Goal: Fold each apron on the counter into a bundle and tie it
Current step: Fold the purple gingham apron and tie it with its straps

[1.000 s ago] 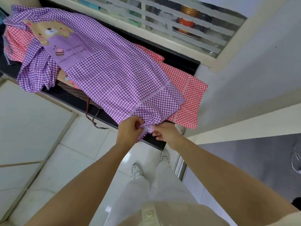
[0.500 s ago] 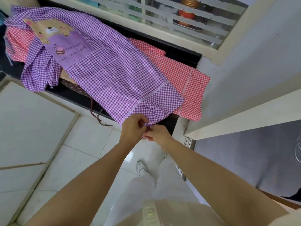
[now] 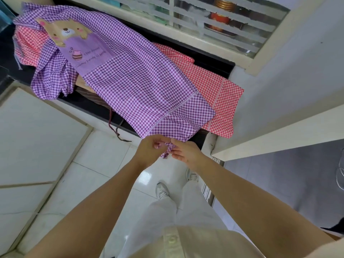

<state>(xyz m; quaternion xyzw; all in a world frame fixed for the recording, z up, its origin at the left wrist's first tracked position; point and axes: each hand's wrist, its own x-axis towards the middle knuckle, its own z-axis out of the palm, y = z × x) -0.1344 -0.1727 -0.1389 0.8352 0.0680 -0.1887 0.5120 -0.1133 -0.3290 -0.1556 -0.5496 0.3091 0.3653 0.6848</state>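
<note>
Purple gingham apron (image 3: 134,81) lies spread lengthwise along the dark counter (image 3: 212,59), bib end far left, hem end nearest the person. Small purple-and-white check throughout. Across the hem runs a band of darker, diagonal check, set off by a narrow pale trim line. On the bib sits a tan bear patch (image 3: 68,32) with pink cheeks, leaning over a plain lilac pocket panel printed with a small honey pot and lines of script too small to read. The left part of the bib is bunched and droops over the counter's front edge.

The near hem corner hangs off the counter edge, gathered into a small crumpled twist between the hands. Left hand (image 3: 149,151): fingers curled, pinching the gathered corner from the left. Right hand (image 3: 186,150): thumb and fingertips pinching the same twist from the right, remaining fingers loosely extended below.

Red gingham apron (image 3: 214,90) lies flat under the purple one, showing along the right side and again at far left. A dark striped cloth (image 3: 93,94) peeks out beneath, its dark cords (image 3: 114,125) dangling toward the white tiled floor (image 3: 93,174).
</note>
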